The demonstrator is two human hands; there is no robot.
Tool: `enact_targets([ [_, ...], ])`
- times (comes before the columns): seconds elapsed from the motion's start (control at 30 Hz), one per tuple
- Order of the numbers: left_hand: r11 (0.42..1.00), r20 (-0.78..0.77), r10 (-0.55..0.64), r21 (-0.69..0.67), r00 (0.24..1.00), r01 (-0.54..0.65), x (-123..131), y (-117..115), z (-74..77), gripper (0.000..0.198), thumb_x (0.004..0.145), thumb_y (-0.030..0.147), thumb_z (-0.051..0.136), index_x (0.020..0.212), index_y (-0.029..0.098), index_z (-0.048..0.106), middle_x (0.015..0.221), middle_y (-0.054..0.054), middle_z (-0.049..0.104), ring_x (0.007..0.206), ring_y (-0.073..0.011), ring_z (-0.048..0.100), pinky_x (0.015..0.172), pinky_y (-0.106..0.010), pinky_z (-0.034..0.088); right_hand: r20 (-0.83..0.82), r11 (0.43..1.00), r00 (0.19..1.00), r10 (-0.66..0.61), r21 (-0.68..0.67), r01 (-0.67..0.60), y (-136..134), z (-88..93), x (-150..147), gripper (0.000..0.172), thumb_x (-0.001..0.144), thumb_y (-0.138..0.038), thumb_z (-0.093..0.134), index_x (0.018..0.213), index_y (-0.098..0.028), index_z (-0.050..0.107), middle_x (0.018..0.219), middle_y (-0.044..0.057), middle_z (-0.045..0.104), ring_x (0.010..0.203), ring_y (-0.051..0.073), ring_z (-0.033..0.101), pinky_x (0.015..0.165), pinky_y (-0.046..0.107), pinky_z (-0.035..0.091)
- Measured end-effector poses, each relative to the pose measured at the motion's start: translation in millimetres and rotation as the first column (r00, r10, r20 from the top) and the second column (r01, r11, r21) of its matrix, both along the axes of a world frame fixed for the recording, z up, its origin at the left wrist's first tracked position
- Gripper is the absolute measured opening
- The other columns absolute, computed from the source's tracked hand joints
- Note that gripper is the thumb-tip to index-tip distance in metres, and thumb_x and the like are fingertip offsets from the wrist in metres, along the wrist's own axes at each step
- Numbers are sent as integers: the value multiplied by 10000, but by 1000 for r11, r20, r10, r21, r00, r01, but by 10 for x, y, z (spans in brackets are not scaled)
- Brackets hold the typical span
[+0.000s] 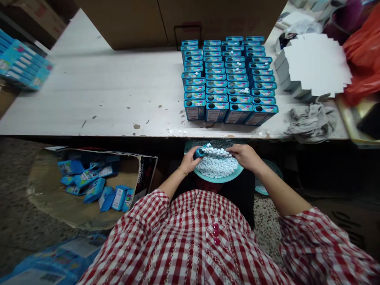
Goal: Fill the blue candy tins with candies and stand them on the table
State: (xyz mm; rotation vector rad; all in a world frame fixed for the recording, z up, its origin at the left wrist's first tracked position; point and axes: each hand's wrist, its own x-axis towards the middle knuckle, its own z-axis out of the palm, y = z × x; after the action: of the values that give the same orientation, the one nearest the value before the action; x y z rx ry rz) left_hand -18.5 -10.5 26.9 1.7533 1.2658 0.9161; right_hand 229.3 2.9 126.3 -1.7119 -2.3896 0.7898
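My left hand (pixel 188 161) is closed around a small blue candy box (pixel 200 151), held tilted over the near rim area of a turquoise bowl (pixel 227 179). White round candies (pixel 215 168) fill the bowl, which rests at my lap below the table edge. My right hand (pixel 245 156) pinches a scoop heaped with white candies (pixel 218 151); the scoop itself is mostly hidden beneath them. The heap reaches across to the box's opening, and a few candies sit at its mouth.
Rows of upright blue boxes with round openings (pixel 216 109) stand on the white table (pixel 133 99). A large carton (pixel 184 23) is behind them. White card stacks (pixel 317 65) and a grey cloth (pixel 311 120) lie right. An open carton (pixel 44 190) holding loose blue boxes (pixel 95 190) sits at lower left.
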Motion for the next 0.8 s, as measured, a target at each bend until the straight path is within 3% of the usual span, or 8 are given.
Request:
enact_targets([
  [0.1, 998, -53, -40, 42, 998, 42, 88, -8, -12, 434, 740, 206, 558, 1165, 147, 496, 1170, -118, 569, 1096, -223, 534, 972, -393, 417, 314, 994, 943, 111, -44, -102, 20, 319, -204, 358, 786, -120, 423, 990, -265, 678, 1002, 31, 660, 904, 175, 592, 692, 239, 413],
  [0.2, 996, -76, -66, 59, 995, 71, 116, -16, -27, 436, 746, 200, 546, 1175, 143, 489, 1173, -124, 560, 1106, -227, 524, 972, -399, 418, 486, 981, 851, 196, -92, -173, 8, 535, -412, 329, 789, -103, 402, 954, -201, 669, 982, 87, 644, 855, 189, 604, 663, 252, 408],
  [0.33, 994, -68, -80, 64, 994, 84, 124, -6, -43, 445, 744, 201, 548, 1181, 149, 482, 1176, -119, 557, 1104, -226, 523, 972, -401, 416, 546, 971, 804, 233, -82, -225, -41, 716, -595, 304, 812, -98, 366, 908, -141, 651, 948, 128, 628, 816, 205, 612, 636, 267, 409],
  [0.47, 997, -16, -55, 51, 998, 56, 101, -7, -30, 439, 737, 202, 558, 1167, 146, 496, 1169, -120, 562, 1097, -227, 529, 976, -396, 410, 543, 973, 814, 207, -30, -227, -88, 778, -466, 300, 827, -117, 367, 932, -159, 645, 941, 119, 623, 822, 191, 604, 607, 244, 393],
  [0.53, 999, 26, -34, 26, 999, 34, 52, -26, -18, 428, 742, 225, 568, 1156, 143, 504, 1165, -122, 567, 1089, -227, 537, 975, -391, 409, 544, 984, 825, 155, -6, -181, -104, 673, -252, 320, 821, -110, 375, 990, -195, 633, 963, 101, 623, 831, 178, 603, 603, 233, 389],
  [0.6, 1000, 72, -2, -9, 997, 3, -25, -52, -19, 422, 749, 259, 581, 1150, 151, 507, 1157, -114, 576, 1071, -221, 548, 968, -388, 412, 552, 994, 829, 88, 2, -107, -119, 421, -10, 360, 808, -87, 379, 1036, -226, 619, 986, 83, 623, 839, 170, 605, 611, 230, 396],
  [0.7, 994, 130, 88, -74, 988, -78, -150, -87, -58, 429, 746, 306, 600, 1137, 153, 509, 1112, -97, 603, 1010, -207, 573, 940, -382, 428, 530, 998, 847, 38, -66, -3, -151, -184, 184, 389, 798, -49, 373, 1049, -216, 619, 1014, 86, 626, 863, 166, 607, 648, 233, 418],
  [0.8, 981, 140, 171, -120, 975, -155, -227, -94, -128, 452, 731, 351, 613, 1120, 142, 516, 1074, -92, 614, 985, -207, 576, 930, -380, 432, 378, 988, 926, -7, -139, 64, -184, -801, 32, 364, 809, -49, 371, 1027, -175, 633, 1025, 103, 639, 931, 177, 594, 718, 244, 430],
])
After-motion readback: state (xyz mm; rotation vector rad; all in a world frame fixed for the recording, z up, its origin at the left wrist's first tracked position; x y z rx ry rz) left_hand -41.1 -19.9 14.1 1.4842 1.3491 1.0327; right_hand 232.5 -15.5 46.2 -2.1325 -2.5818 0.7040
